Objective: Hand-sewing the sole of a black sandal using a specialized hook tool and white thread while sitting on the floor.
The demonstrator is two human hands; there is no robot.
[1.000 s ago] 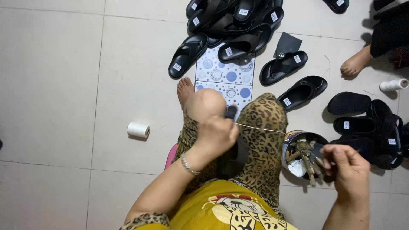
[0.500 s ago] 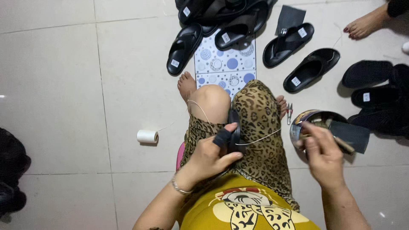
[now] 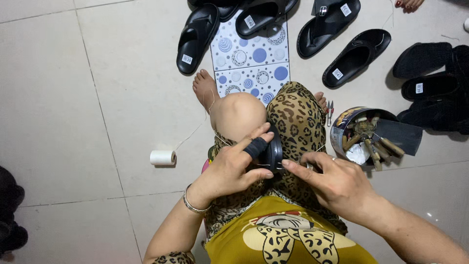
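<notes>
The left hand (image 3: 233, 168) grips a black rubber sandal sole (image 3: 271, 152), standing on edge between the person's knees, with the fingers curled over its rim; the forefinger wears a dark wrapped band. The right hand (image 3: 337, 182) presses in from the other side, its forefinger laid against the sole's edge and the remaining fingers bent close; whether it pinches a needle cannot be told. A thin pale thread (image 3: 198, 129) runs from the sole past the left hand to a small white spool of thread (image 3: 162, 157) lying on the tiled floor (image 3: 97, 98), left of the left hand. Beyond the right hand stands a round metal tin of wooden-handled tools (image 3: 364, 134). Farther ahead of both hands lie several black sandals (image 3: 198, 36) around a blue-dotted white tile (image 3: 249, 58).
</notes>
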